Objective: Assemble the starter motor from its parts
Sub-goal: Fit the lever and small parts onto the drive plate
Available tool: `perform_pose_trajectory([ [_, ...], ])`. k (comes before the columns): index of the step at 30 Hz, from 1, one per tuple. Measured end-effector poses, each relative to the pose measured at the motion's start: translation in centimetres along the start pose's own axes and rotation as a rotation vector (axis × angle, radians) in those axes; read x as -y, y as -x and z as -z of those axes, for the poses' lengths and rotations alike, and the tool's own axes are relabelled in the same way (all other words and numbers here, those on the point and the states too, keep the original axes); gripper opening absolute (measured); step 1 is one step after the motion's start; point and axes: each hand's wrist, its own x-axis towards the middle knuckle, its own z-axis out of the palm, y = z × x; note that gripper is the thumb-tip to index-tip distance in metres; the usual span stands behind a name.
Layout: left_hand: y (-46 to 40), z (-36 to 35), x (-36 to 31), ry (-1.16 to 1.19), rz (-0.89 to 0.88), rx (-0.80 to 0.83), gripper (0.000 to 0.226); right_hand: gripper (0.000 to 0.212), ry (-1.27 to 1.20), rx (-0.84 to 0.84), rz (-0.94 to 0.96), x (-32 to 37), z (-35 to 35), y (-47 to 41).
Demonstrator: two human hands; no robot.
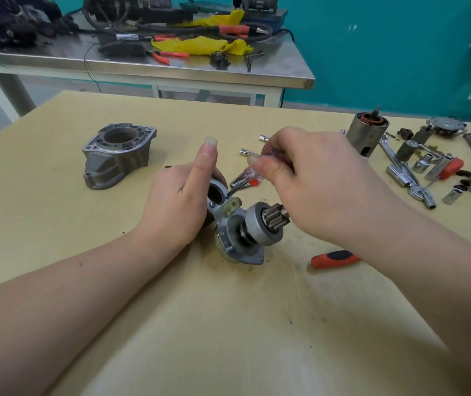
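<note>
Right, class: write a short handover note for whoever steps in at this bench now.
Left hand grips the half-built motor, thumb up.
Right hand holds a small screwdriver, tip at a screw hole on the motor's bracket.
Done: gear sits on the shaft.
Left: the grey housing on the table, the copper-wound cylinder at right, and the loose parts beside it.

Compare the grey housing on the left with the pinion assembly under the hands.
The housing lies alone on the table, untouched; the assembly is gripped by the left hand while the right hand holds a screwdriver to it. The housing is a hollow shell with an open bore; the assembly carries a toothed pinion on a shaft. Both are grey metal.
</note>
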Motion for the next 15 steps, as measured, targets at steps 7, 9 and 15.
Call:
perform_pose_trajectory([
  [7, -0.2, 0.4, 0.2, 0.093, 0.065, 0.025, 0.084, 0.018, -0.097, -0.048, 0.2, -0.2, 1.4, 0.3],
  [9, -0.2, 0.5, 0.3, 0.097, 0.072, 0.032, 0.088, 0.017, -0.09, -0.101, 0.289, -0.3, 1.8, 0.4],
  [15, -0.1, 0.6, 0.4, 0.129, 0.047, 0.05, 0.083, 0.017, -0.142, -0.021, 0.375, -0.3, 0.9, 0.7],
])
